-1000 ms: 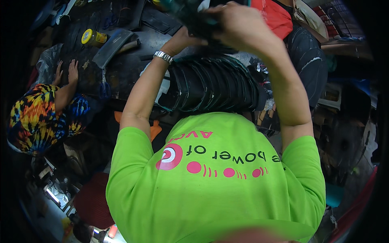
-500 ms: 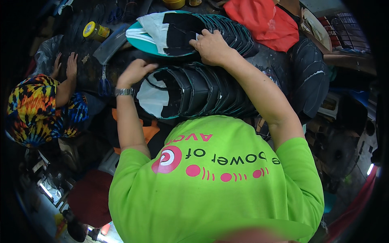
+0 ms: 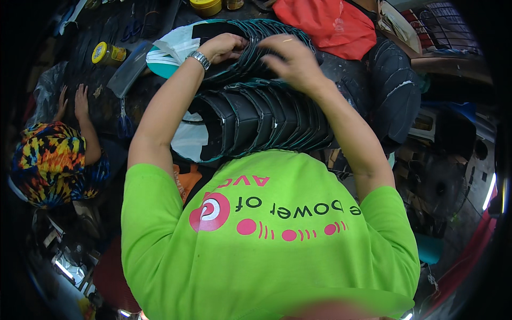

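Two rows of nested black curved pieces with teal edges lie side by side across the table: the far row and the near row. My left hand, with a metal watch on its wrist, reaches into the far row. Its fingers are curled at the edge of one black piece, and the fingertips are partly hidden. Just right of it, my right hand is raised over the same row, a little blurred, fingers apart and holding nothing. White sheeting covers part of the far row's left end.
A red bag lies beyond the rows. Left of them are a yellow jar, a dark flat sheet and blue-handled scissors. Another person in a colourful shirt rests both hands on the table at the left.
My left hand has moved from beside the near row up into the far row. My right hand has let go of the far row's left piece and lifted to the right.
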### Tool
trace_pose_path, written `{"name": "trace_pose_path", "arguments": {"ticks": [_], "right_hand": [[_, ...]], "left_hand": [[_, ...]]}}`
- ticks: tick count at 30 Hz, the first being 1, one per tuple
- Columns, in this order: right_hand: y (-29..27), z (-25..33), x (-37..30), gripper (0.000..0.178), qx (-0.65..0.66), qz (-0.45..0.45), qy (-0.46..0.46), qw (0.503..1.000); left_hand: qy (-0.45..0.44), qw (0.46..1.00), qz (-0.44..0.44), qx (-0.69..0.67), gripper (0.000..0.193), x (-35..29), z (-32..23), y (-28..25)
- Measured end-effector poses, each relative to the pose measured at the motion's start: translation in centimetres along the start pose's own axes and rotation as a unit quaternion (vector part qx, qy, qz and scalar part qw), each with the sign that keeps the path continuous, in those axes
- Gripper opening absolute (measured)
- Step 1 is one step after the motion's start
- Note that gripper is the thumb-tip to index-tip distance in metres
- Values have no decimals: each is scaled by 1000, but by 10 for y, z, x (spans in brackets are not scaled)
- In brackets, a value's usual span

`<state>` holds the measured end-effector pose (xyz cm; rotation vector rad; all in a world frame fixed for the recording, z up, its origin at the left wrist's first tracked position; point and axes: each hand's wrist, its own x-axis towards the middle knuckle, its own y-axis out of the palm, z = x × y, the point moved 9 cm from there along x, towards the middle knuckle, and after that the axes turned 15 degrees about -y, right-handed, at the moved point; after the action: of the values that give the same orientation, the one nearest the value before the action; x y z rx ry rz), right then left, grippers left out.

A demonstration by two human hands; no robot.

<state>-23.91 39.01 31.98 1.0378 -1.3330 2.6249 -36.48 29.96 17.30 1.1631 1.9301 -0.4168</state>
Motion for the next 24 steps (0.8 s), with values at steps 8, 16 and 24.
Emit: {"name": "trace_pose_path", "arguments": {"ticks": [8, 16, 24], "right_hand": [[-18, -140, -178, 75, 274, -98, 680, 673], [-16, -129, -112, 61, 432, -172, 530, 710], [-59, -50, 7, 44, 443, -158, 310, 826]], "left_hand": [[-50, 998, -44, 4, 24, 18, 4, -6], [-42, 916, -18, -398, 29, 16, 39, 2], [169, 831, 220, -483, 30, -43, 32, -32]]}}
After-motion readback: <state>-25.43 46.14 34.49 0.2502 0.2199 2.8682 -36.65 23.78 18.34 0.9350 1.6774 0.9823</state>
